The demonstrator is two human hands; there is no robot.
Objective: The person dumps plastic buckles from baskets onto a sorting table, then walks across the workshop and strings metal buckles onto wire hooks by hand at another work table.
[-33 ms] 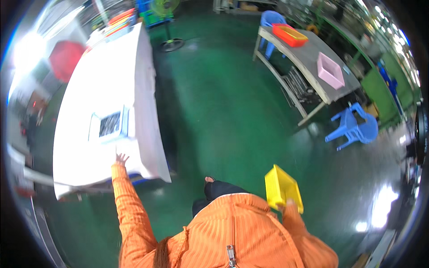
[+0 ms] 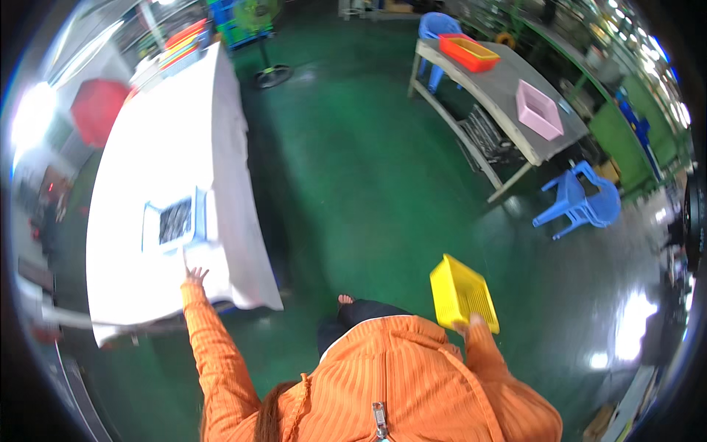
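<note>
At the near edge of a long table draped in white cloth (image 2: 147, 243), left of the person: left hand (image 2: 195, 276), arm in an orange ribbed sleeve stretched out, fingers spread apart, fingertips touching the cloth near its edge; nothing held.

Just beyond that hand, on the cloth: one shallow white tray (image 2: 174, 223), square, holding a dark mass of small parts too fine to make out.

At the person's right side, held out over the floor: right hand (image 2: 475, 324), mostly hidden behind a yellow plastic basket (image 2: 462, 292); fingers closed on its lower rim, only a thumb or fingertip showing above the sleeve. Basket tilted, perforated walls, interior facing the camera, seemingly empty.

Surface and room: glossy green floor (image 2: 368, 177) with bright light reflections toward the right. Far end of the white table: stacked flat items in red and other colours (image 2: 184, 35), blurred. Red block-like object (image 2: 99, 109) at the table's left side. Fan on a round base (image 2: 269, 70) on the floor beyond the table.

Upper right: grey workbench (image 2: 508, 92) set at an angle, carrying one orange tray (image 2: 469, 51) and one pink tray (image 2: 539, 110). Blue plastic chair (image 2: 578, 200) beside its near end; a second blue chair (image 2: 438, 26) at its far end.
</note>
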